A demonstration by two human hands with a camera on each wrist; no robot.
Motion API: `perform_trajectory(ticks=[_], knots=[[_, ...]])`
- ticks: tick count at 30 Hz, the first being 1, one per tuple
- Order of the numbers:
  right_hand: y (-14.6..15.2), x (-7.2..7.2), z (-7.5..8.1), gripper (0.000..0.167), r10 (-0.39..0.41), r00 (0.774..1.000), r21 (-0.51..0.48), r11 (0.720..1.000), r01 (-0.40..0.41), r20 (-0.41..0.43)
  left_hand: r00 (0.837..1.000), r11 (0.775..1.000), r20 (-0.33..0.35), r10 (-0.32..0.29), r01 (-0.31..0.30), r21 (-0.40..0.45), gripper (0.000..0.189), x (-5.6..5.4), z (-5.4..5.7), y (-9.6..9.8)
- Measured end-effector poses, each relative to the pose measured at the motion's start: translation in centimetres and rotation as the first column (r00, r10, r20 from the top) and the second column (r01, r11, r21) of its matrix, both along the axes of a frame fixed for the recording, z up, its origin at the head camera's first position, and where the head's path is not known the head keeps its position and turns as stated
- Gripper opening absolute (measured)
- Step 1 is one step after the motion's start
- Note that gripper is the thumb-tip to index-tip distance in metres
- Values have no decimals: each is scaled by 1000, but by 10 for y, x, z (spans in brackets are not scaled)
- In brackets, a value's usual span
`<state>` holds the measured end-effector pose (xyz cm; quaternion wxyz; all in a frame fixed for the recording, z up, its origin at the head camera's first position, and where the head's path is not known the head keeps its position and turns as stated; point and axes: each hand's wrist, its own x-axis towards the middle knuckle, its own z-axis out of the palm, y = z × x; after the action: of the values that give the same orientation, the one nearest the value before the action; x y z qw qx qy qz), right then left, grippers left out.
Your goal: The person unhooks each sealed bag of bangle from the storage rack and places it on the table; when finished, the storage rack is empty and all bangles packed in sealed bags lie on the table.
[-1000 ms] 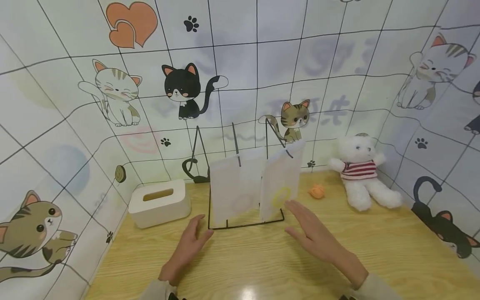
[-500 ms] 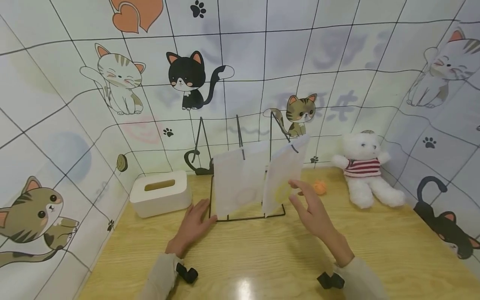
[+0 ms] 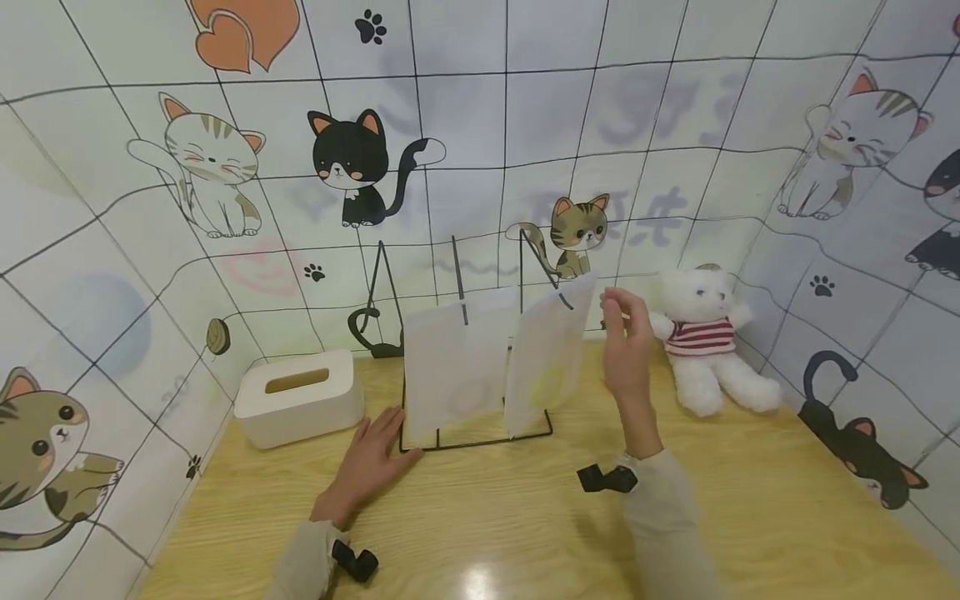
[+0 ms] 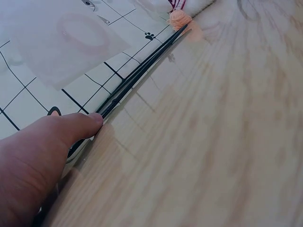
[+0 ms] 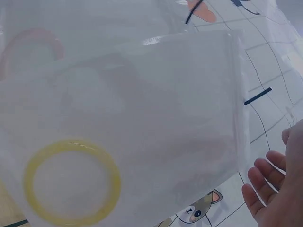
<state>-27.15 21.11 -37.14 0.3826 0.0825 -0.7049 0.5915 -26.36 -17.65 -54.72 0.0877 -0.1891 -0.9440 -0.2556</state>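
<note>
A black wire rack (image 3: 487, 444) stands on the table, with two translucent bags hanging from its hooks. The left bag (image 3: 456, 358) has a pink ring (image 5: 38, 34) in it; the right bag (image 3: 543, 333) holds a yellow ring (image 5: 115, 182) near its bottom. My left hand (image 3: 367, 467) rests at the rack's front left corner, its thumb (image 4: 87, 126) touching the base bar. Raised beside the upper right edge of the right bag is my right hand (image 3: 628, 346), apart from it, its fingers (image 5: 265, 177) loosely bent and holding nothing.
Left of the rack is a white tissue box (image 3: 300, 417). A white teddy bear (image 3: 701, 379) in a striped shirt sits at the back right. A small orange ball (image 4: 180, 19) lies beyond the rack. Cat-patterned walls (image 3: 480, 125) enclose the table (image 3: 487, 517).
My right hand has risen from the lower part of the right bag to beside its upper edge. The left hand has come forward onto the rack's corner. The bags hang much as before.
</note>
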Motion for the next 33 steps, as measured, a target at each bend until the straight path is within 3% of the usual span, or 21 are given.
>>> perform_trajectory(ticks=[3, 9, 16, 33], knots=[[3, -9, 5, 35, -23, 998, -88, 996, 28, 64, 1000, 1000, 8, -14, 15, -4, 85, -1, 4, -5], [12, -7, 4, 40, -77, 983, -40, 996, 85, 165, 1000, 1000, -5, -21, 20, -18, 85, -1, 3, -5], [13, -12, 1, 48, -12, 965, 43, 999, 1, 263, 1000, 1000, -7, -4, 3, -17, 83, -2, 2, -6], [13, -13, -2, 51, 57, 955, 63, 995, -79, 292, 1000, 1000, -23, -1, 1, -10, 82, -2, 3, -2]])
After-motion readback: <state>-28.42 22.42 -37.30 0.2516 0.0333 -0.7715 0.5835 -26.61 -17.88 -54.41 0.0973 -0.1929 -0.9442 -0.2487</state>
